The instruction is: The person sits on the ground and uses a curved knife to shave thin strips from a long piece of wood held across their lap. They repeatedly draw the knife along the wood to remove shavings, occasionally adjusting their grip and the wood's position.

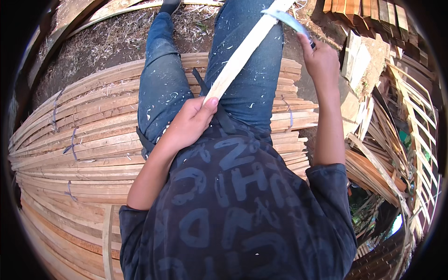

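My left hand (193, 120) is closed round the near end of a pale wooden strip (245, 51), the thumb lying along its top face. The strip slants up and right across my thigh, its far end reaching the top edge of the view. In my right hand (321, 60) is the dark handle of a knife with a curved, shiny blade (287, 19). The blade lies across the strip near its far end; whether it bites into the wood cannot be made out. A dark strap (200, 81) crosses my lap beside the strip.
Bundled wooden strips (84, 140), tied with cord, lie beneath and left of me. Stacked timber (373, 14) stands at the upper right. Loose slats (378, 163) and a slatted lattice (420, 140) are on the right. Shavings (116, 37) litter the ground ahead.
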`<action>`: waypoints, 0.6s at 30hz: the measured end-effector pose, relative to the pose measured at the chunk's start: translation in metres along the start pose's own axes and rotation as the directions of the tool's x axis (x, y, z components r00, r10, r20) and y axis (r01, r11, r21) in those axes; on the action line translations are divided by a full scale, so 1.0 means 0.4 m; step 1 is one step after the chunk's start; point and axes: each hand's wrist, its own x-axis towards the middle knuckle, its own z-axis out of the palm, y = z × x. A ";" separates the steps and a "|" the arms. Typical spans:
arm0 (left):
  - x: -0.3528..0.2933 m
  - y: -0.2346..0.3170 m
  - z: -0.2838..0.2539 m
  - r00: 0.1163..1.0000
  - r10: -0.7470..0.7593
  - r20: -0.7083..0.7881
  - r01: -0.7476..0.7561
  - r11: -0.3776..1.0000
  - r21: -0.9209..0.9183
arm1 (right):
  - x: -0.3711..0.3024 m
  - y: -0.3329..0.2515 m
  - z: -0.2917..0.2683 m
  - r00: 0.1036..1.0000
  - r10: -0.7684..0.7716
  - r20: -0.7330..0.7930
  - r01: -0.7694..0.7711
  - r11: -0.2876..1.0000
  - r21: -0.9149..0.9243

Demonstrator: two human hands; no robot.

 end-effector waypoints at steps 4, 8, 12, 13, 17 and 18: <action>-0.011 -0.038 -0.003 0.997 0.063 0.036 -0.064 0.998 0.022 | 0.181 0.308 -0.068 0.933 0.262 -0.245 -0.290 0.954 -0.082; 0.001 -0.033 0.013 0.999 0.047 0.006 -0.047 0.999 -0.019 | 0.107 0.312 -0.127 0.953 0.198 -0.230 -0.181 0.979 0.092; 0.013 -0.032 -0.001 0.996 0.057 -0.072 -0.045 0.986 0.159 | -0.067 0.069 -0.029 0.997 -0.072 -0.012 0.072 0.997 0.022; 0.012 -0.028 -0.005 0.994 0.071 -0.088 -0.052 0.977 0.206 | -0.088 0.028 -0.004 0.990 -0.138 0.009 0.138 0.990 -0.007; -0.007 -0.005 -0.001 0.975 0.135 -0.176 -0.065 0.933 0.355 | -0.068 -0.005 0.029 0.967 -0.252 0.031 0.254 0.966 -0.050; -0.008 0.000 0.005 0.966 0.168 -0.196 -0.084 0.923 0.376 | -0.052 0.002 0.040 0.944 -0.325 -0.061 0.317 0.943 -0.105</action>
